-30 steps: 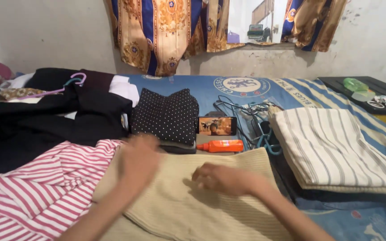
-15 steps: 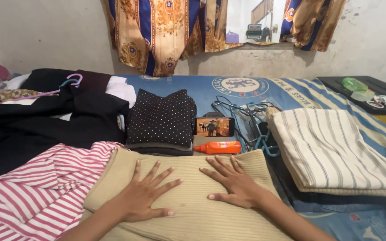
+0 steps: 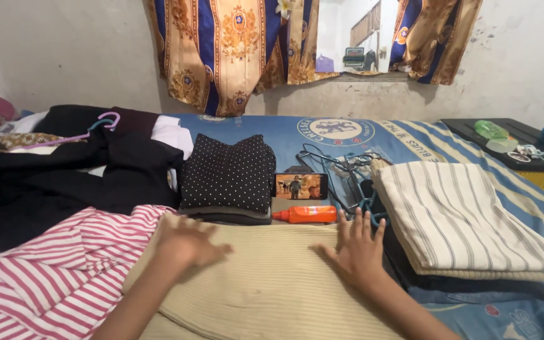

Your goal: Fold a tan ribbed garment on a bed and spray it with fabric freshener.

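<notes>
Both hands lie flat, fingers spread, on a beige cloth (image 3: 266,283) on the bed: the left hand (image 3: 187,242) near a striped red shirt (image 3: 45,277), the right hand (image 3: 359,249) just below an orange bottle (image 3: 305,215) and beside a folded striped cloth (image 3: 461,217).

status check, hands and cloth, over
Left hand and right hand flat, open on beige ribbed cloth. Orange bottle just beyond. Striped pile beside right.
</notes>
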